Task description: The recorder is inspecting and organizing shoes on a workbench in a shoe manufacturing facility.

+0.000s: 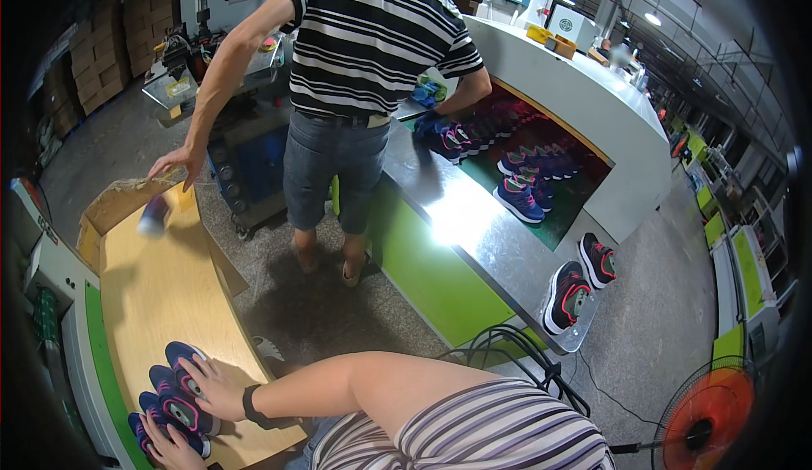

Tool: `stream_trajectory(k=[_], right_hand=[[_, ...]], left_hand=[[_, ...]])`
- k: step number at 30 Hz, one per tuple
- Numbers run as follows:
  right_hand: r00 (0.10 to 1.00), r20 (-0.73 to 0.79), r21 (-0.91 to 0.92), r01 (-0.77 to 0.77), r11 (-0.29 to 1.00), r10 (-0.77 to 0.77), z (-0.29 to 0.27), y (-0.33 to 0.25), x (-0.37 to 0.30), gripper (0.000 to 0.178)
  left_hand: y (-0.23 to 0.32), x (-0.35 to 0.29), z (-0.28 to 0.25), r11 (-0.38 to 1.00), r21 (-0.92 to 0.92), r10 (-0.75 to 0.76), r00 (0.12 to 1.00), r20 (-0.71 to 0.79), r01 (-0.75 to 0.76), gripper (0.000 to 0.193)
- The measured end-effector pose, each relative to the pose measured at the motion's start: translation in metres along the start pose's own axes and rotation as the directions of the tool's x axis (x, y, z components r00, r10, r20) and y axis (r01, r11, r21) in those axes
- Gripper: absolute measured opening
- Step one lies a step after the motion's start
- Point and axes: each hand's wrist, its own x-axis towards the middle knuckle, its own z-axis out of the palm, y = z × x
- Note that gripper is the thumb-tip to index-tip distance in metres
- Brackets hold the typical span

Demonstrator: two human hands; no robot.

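Note:
At the near end of a curved wooden tabletop (139, 301), several navy sneakers with pink laces stand packed side by side. My right hand (218, 391), with a dark band at its wrist, lies with its fingers over the uppermost sneaker (183, 358). Below it, my left hand (173, 451) holds the lowest sneaker (138, 426), its fingers bent over the upper. Between the two hands sits another navy sneaker (179, 411). The soles and my thumbs are partly hidden.
A co-worker (364, 55) in a striped shirt stands ahead, one hand over a blurred shoe (154, 216), the other gloved hand by sneakers in a tunnel machine (575, 72). Two black-and-red sneakers (565, 296) stand on its metal ledge (499, 258). Cables (507, 343) and an orange fan (709, 419) are right.

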Motion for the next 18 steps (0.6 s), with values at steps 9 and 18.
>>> stream_trajectory(k=[9, 18], right_hand=[[0.991, 0.132, -0.034, 0.024, 0.999, -0.019, 0.005, -0.014, -0.004, 0.085], [0.992, -0.014, -0.194, 0.119, 0.974, -0.125, -0.041, -0.009, -0.001, 0.080]], left_hand=[[-0.047, -0.015, 0.008, 0.994, 0.112, -0.014, 1.000, -0.005, 0.014, 0.050], [0.019, 0.010, -0.009, 0.992, -0.106, -0.056, 0.997, 0.061, 0.062, 0.048]])
